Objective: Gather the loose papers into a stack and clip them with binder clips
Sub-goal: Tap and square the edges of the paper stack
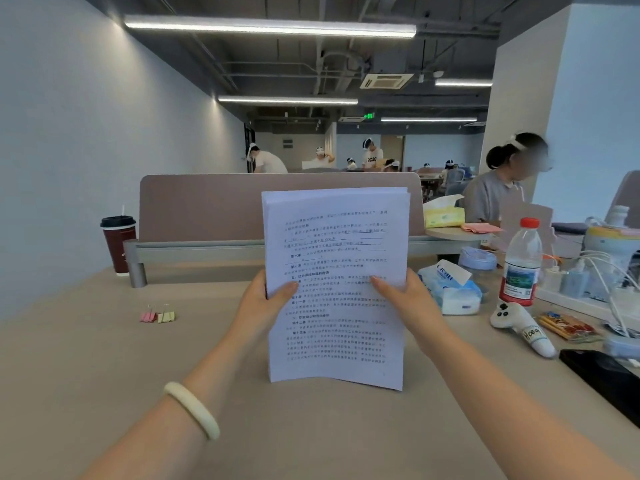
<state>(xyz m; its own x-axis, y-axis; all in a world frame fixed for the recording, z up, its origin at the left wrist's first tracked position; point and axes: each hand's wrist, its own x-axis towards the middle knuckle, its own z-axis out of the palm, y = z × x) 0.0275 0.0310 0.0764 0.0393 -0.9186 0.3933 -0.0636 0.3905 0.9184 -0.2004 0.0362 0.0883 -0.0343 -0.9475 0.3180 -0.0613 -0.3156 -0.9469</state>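
Note:
A stack of printed white papers stands upright above the beige desk, its bottom edge close to or on the surface. My left hand grips the stack's left edge and my right hand grips its right edge, thumbs on the front sheet. Two binder clips lie side by side on the desk to the left, one pink and one yellow, well apart from both hands.
A dark red lidded cup stands at the back left by the desk divider. On the right are a tissue pack, a water bottle, a small plush toy, snack packets, cables and a black device. A person sits beyond the divider at right.

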